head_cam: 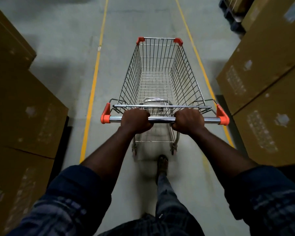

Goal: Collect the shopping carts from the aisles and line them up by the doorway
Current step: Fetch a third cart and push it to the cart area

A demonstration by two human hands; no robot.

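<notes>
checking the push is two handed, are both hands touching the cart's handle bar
Touching. The head view shows the left hand and right hand each curled round the chrome handle bar of the shopping cart.

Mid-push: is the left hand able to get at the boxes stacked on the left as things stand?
Probably yes, once it lets go: the left hand grips the cart handle, and only bare floor lies between it and the boxes close beside that arm.
</notes>
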